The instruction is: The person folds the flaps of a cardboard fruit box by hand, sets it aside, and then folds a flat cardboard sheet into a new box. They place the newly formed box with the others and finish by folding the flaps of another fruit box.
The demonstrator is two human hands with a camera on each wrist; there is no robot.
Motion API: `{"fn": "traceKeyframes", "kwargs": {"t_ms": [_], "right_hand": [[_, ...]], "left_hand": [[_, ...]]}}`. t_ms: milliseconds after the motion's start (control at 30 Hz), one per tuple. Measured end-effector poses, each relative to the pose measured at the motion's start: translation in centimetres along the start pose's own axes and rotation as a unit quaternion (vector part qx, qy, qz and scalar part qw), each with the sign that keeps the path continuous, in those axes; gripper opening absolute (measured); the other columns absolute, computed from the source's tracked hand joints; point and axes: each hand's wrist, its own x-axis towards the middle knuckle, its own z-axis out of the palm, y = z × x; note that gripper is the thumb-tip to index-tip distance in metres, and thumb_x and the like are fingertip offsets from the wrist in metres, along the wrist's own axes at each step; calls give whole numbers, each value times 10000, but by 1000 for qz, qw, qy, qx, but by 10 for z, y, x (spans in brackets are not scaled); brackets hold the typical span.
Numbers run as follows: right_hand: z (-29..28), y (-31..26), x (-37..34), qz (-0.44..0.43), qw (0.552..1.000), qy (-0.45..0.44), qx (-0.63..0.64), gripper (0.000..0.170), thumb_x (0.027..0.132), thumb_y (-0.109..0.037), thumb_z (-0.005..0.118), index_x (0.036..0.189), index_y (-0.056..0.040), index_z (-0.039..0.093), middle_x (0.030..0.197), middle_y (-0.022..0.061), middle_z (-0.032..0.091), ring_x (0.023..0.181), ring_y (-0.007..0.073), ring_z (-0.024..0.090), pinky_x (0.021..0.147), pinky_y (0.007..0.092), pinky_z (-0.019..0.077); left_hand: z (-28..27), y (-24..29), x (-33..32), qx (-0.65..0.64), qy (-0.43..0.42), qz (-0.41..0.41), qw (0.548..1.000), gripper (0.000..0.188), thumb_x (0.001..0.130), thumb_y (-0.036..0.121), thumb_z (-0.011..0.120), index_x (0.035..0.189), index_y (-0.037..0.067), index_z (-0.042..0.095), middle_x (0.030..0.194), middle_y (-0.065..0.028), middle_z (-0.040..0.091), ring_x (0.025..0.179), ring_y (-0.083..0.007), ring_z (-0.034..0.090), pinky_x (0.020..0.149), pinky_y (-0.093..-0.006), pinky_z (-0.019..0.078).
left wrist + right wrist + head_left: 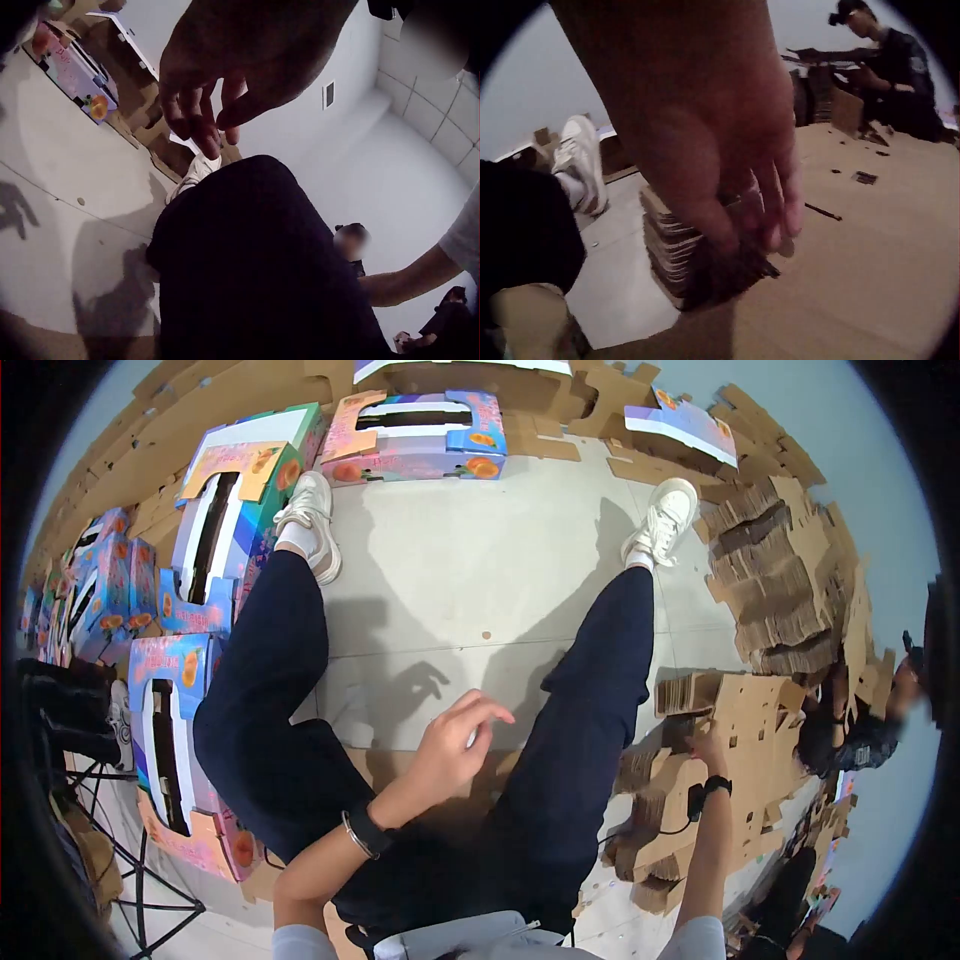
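At the right of the head view my right hand (pixel 709 748) reaches to a stack of flat cardboard blanks (pixel 752 740). In the right wrist view, the fingers of that right hand (pixel 720 161) curl down at a notch in the top cardboard sheet (pixel 870 247) and pinch its edge; the thumb tip is partly hidden in the dark notch. Layered edges of the stack (pixel 671 255) show beside the thumb. My left hand (pixel 455 752) hovers over my lap between the legs, fingers loosely bent. Nothing lies in the left hand (pixel 247 67) in the left wrist view.
Folded fruit-print boxes (pixel 415 445) line the floor ahead and to the left. A taller pile of cardboard (pixel 775 575) stands beyond the right foot. My shoes (pixel 665 520) rest on the tiled floor. Another person (pixel 892 67) sits past the cardboard. A black metal frame (pixel 140 870) stands lower left.
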Motion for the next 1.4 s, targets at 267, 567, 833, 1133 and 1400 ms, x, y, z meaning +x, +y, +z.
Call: {"fn": "traceKeyframes", "kwargs": {"t_ms": [267,567,833,1133,1400], "right_hand": [[-21,-77,-10,-56,945,239,-216,582,787,-315,675,1161,72,454,1145,288,550,1014,418,568,862,462,458],[45,-122,-18,-15,888,126,-442,913,771,-270,657,1430,86,135,1454,264,279,1299,386,371,1036,402,374],[8,-102,-18,-137,905,86,-392,675,821,-252,602,1383,19,342,1362,235,437,1204,304,488,971,398,416],[-103,-263,-70,-284,929,-24,238,300,974,-166,429,1019,32,650,1013,90,676,959,187,606,889,311,443],[-97,-377,-190,-429,877,-146,161,206,870,-107,578,1046,-36,655,1011,113,671,971,216,611,886,328,444]], "left_hand": [[-4,-3,-2,-18,9,-6,1000,189,838,-39,492,946,54,616,877,-86,589,673,-238,562,597,-321,435],[-6,-1,2,0,-11,-31,999,181,835,-32,489,928,59,615,877,-80,601,720,-252,575,653,-330,449],[-58,70,-14,-176,153,82,969,155,884,-12,471,892,27,621,908,-92,610,818,-182,593,735,-305,461],[-261,16,-153,345,491,-95,794,225,894,116,566,1060,-34,544,1053,-160,586,985,-228,564,903,-336,419],[-252,-93,-223,528,373,-257,719,1017,584,171,784,1437,67,240,1288,-234,440,1206,-405,416,1000,-468,349]]}}
